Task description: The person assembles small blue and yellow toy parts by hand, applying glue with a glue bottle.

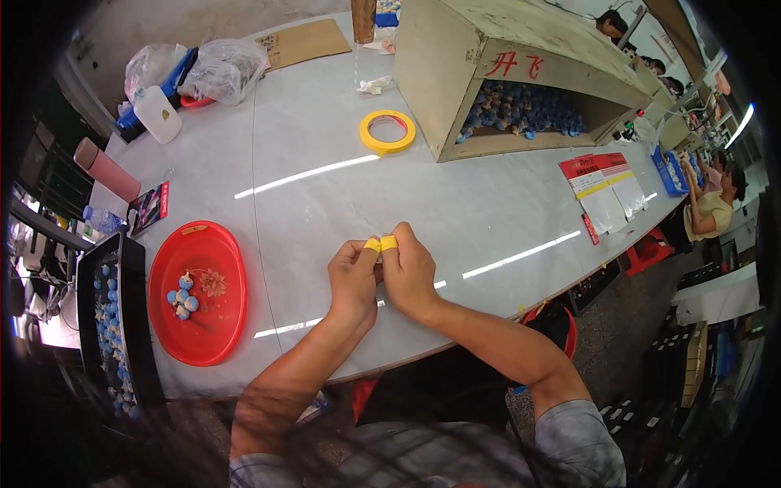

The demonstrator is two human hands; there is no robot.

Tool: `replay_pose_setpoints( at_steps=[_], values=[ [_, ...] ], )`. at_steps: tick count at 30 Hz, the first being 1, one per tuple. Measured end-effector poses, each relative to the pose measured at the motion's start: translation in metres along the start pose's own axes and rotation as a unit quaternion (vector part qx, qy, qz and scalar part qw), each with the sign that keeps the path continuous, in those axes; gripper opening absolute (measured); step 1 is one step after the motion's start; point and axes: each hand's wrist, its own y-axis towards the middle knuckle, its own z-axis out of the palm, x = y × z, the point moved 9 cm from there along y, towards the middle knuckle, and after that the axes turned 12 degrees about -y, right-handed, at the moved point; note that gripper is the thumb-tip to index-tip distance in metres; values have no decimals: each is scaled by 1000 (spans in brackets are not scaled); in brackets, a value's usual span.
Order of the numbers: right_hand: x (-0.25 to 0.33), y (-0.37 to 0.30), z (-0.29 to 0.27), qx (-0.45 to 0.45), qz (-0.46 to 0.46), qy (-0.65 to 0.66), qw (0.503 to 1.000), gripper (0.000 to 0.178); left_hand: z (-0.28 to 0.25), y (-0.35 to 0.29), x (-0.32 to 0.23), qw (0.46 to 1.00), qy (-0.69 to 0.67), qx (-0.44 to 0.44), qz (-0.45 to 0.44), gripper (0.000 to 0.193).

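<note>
Both hands meet over the middle of the desk (309,203), near the person's body. The left hand (354,281) and the right hand (411,281) are pressed together at the thumbs, the fingers curled inward beneath. Yellow tape (389,242) wraps each thumb near its tip. I cannot tell whether a small piece is pinched between them, since the thumbs and knuckles hide whatever may be there.

The nearest loose pieces are on the left: a small cluster of blue-and-white pieces (184,299) lies in the red basin (187,346), apart from the left hand. Farther left, many similar pieces (110,325) lie scattered along the long black tray (136,309). On the far right, a big heap of blue pieces (521,106) fills much of the open-fronted box (439,73).

As for progress, the work looks under way rather than complete. The basin holds only a few pieces, which suggests that this small batch is either nearly used up or barely begun; which of the two, I cannot tell. Nor is it clear whether the tray or the box holds finished pieces or waiting ones, as they are too small to compare. The roll of yellow tape (399,147) lies flat beyond the hands, untouched, in front of the box's left side.
</note>
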Motion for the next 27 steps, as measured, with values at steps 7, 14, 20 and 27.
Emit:
replay_pose_setpoints(
  at_steps=[7, 14, 20, 27],
  values=[
    [-1, 0, -1, -6, -8, 3, 1000, 23, 0, 1, 1, 1000, 4, -5, -1, 17],
    [-2, 0, 0, -9, -8, 13, 1000, 23, 5, -3, -2, 1000, -2, 5, 8, 18],
    [-1, 0, -1, -8, 0, 20, 1000, 14, 4, -2, -2, 1000, 4, 5, 6, 18],
    [0, -1, -2, -11, -6, 18, 1000, 15, 1, 0, 1, 1000, 2, 11, 7, 16]
  ],
)
